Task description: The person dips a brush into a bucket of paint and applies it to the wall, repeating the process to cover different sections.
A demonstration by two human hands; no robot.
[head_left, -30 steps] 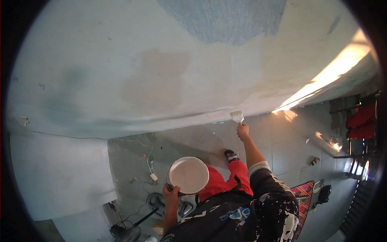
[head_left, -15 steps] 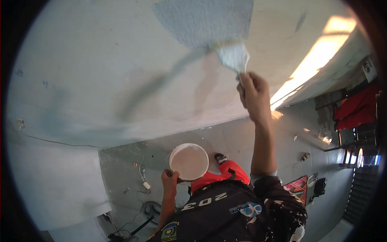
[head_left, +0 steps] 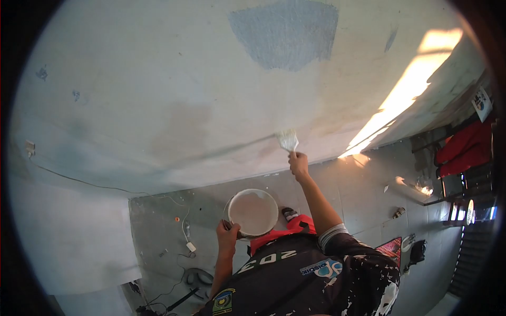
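Note:
My right hand [head_left: 298,164] grips the handle of a wide paintbrush [head_left: 288,140] whose bristles press against the lower part of a pale wall [head_left: 174,89]. My left hand [head_left: 227,236] holds a round bucket of white paint [head_left: 253,212] by its rim, close to my body. High on the wall sits a bare grey-blue patch [head_left: 287,32]. A darker damp-looking area shows on the wall left of the brush.
Below lies a grey tiled floor [head_left: 348,184] with a white cable and plug [head_left: 188,243], a dark fan base [head_left: 197,277] and a patterned mat [head_left: 392,246]. Red cloth [head_left: 464,145] hangs over dark furniture at the right. Sunlight streaks the wall's right side.
My right hand swept the brush from low on the wall up to near the grey patch, then back down to the lower wall. The bucket stayed in my left hand.

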